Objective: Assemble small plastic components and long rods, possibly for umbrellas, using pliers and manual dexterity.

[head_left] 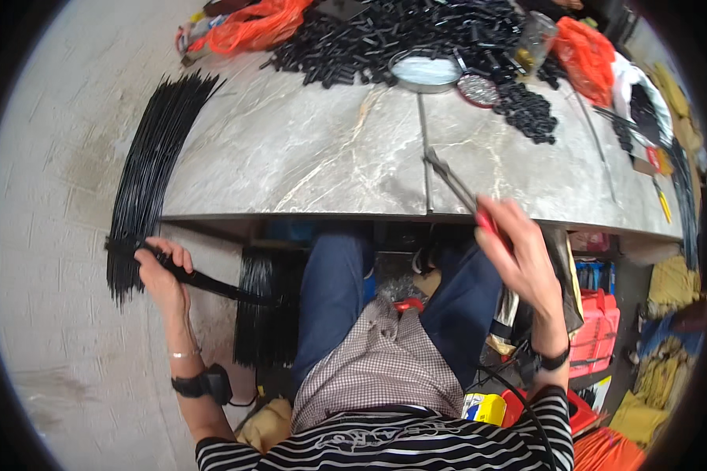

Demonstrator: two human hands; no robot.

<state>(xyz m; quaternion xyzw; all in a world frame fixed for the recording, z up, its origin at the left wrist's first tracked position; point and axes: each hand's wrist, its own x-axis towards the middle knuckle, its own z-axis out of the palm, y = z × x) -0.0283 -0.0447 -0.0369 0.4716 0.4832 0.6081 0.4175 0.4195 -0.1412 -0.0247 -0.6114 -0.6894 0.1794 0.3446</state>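
Observation:
My left hand is closed around a long black strip, beside the lower end of a large bundle of thin black wires or rods. That bundle leans along the left end of the stone-patterned table. The strip passes across the bundle and trails right toward my knee; whether it is fixed to the bundle I cannot tell. In my right hand is a pair of red-handled pincers, held over the table's front edge. Their metal head points up and left, touching nothing I can make out.
A heap of short black tube pieces covers the table's back. In front lie a round metal dish, a small red-rimmed dish and small black pieces. Orange bags flank the heap. More black rods hang below the table.

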